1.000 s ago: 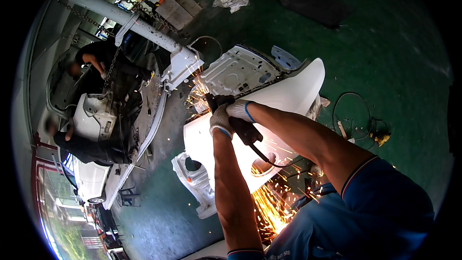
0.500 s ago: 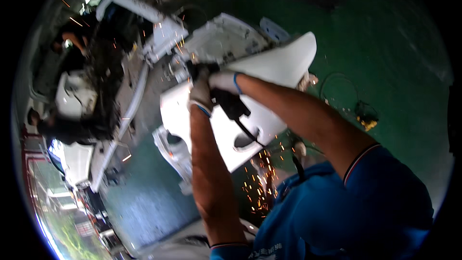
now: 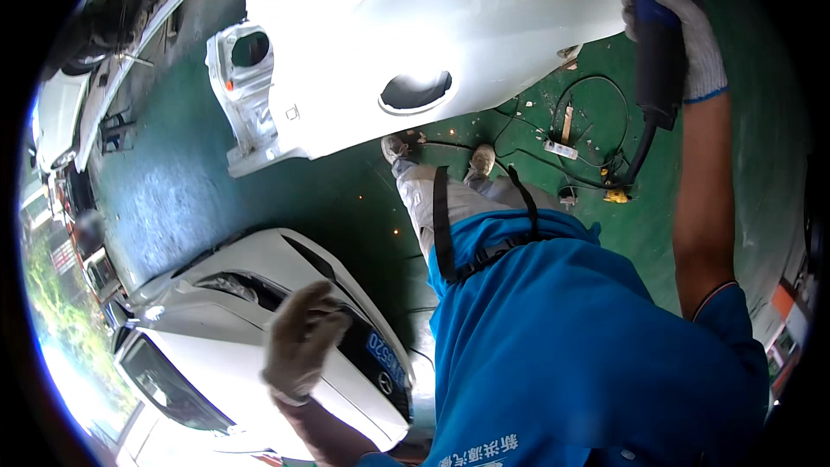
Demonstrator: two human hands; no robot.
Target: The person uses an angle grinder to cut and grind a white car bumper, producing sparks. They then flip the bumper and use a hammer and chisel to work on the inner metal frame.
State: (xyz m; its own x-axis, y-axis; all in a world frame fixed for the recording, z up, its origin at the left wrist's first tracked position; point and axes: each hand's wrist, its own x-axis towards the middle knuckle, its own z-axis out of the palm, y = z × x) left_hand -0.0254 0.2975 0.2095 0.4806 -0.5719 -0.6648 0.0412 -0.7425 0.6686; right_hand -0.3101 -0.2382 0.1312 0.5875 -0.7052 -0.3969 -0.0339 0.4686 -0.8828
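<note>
My gloved right hand (image 3: 683, 22) grips a corded power tool, an angle grinder by its blue and black body (image 3: 659, 69), at the upper right. The tool's head lies beyond the top edge. From its lower end a black cord (image 3: 640, 156) runs down toward the floor. A large white car body panel (image 3: 484, 22) with an oval hole stands to the left, apart from the grinder. At lower left my gloved left hand (image 3: 303, 342) is raised with loosely bent fingers, nothing visible in it. Behind it is a white car (image 3: 207, 316).
A white power strip (image 3: 560, 150), a yellow plug (image 3: 616, 196) and looping cable lie on the green floor (image 3: 596, 246) by my feet. A wooden-handled tool (image 3: 567, 124) lies beside the strip. A long pale rail (image 3: 143, 43) runs along the left.
Both hands were together on the grinder over the panel, throwing sparks. Now the right hand has carried it right, the left has let go and dropped lower left. Only a few sparks show.
</note>
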